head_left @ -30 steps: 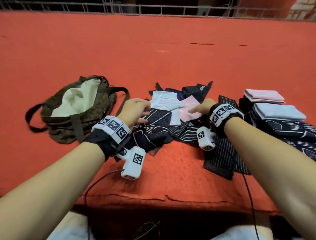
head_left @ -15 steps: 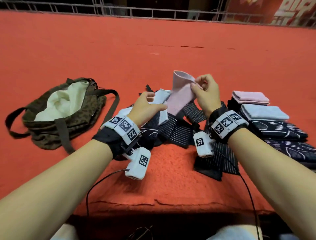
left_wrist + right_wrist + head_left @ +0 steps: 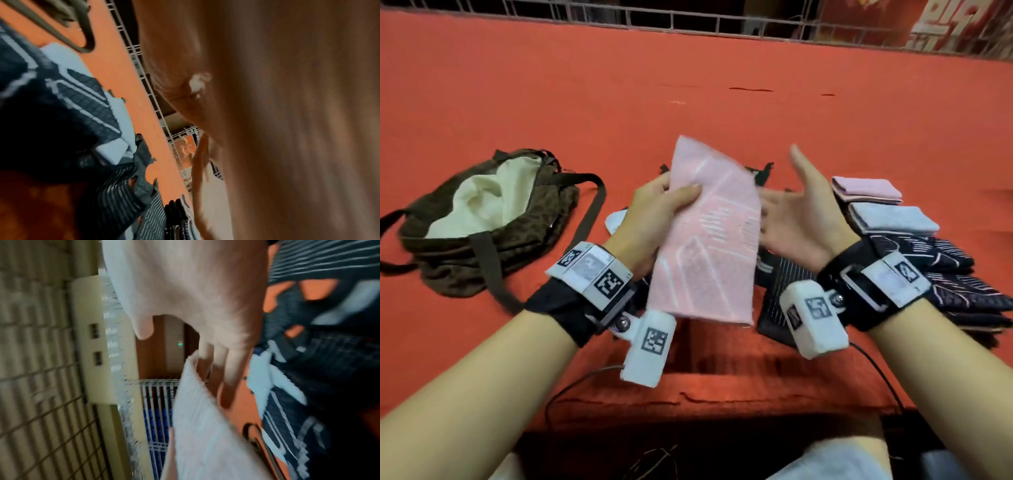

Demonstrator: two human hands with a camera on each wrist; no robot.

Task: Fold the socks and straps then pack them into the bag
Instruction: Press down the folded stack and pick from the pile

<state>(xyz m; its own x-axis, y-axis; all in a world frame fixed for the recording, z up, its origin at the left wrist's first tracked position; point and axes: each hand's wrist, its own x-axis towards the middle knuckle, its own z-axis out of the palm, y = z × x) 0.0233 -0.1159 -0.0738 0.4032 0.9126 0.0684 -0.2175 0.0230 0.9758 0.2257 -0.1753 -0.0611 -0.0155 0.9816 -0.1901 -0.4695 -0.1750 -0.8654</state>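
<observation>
My left hand [image 3: 664, 202] grips a pink sock [image 3: 709, 236] by its left edge and holds it upright above the red table. The sock [image 3: 205, 434] also fills the lower middle of the right wrist view. My right hand [image 3: 791, 212] is open, palm toward the sock, with straight fingers behind its right edge. Under both hands lies a loose pile of dark striped and white socks [image 3: 780, 284], shown too in the left wrist view as dark socks [image 3: 82, 100]. An olive bag [image 3: 482, 219] with a pale lining lies open at the left.
Folded pieces are stacked at the right: a pink one [image 3: 866, 188], a pale blue one [image 3: 893, 219] and dark patterned ones [image 3: 941, 260]. The red table [image 3: 688, 78] stretches far back to a wire fence [image 3: 688, 20]. Cables hang over the near edge.
The pink sock went from lying in the pile, to being lifted by my right hand, to hanging flat from my left hand. My right hand has let go and opened.
</observation>
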